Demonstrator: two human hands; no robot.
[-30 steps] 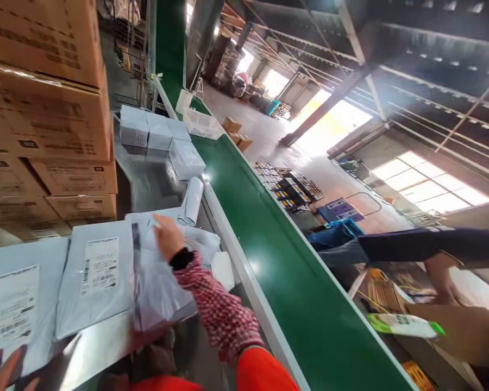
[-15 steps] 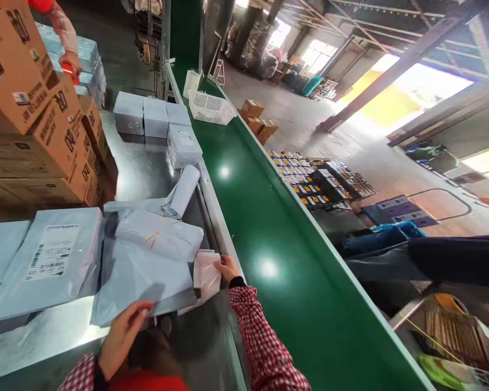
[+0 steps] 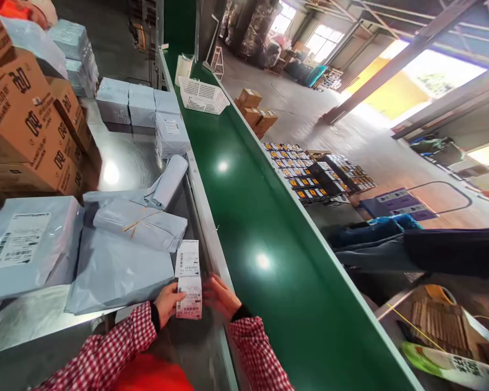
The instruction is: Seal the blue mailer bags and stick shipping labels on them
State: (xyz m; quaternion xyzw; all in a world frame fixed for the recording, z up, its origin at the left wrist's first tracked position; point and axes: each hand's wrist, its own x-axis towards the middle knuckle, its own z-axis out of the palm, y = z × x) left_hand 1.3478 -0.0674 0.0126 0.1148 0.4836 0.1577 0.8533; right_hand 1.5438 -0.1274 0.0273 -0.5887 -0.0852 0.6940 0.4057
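Your left hand [image 3: 168, 302] grips the shipping-label strip [image 3: 188, 279] at the table's [image 3: 118, 163] near edge; your right hand [image 3: 224, 296] hovers open beside it.

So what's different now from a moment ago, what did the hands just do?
The left hand left the edge of the flat grey bag and came over to the strip of shipping labels, which it now holds. The right hand, which had been picking at the labels, now sits open beside them. The strip shows its printed side. The bundled grey bags, boxes and green belt look unchanged.
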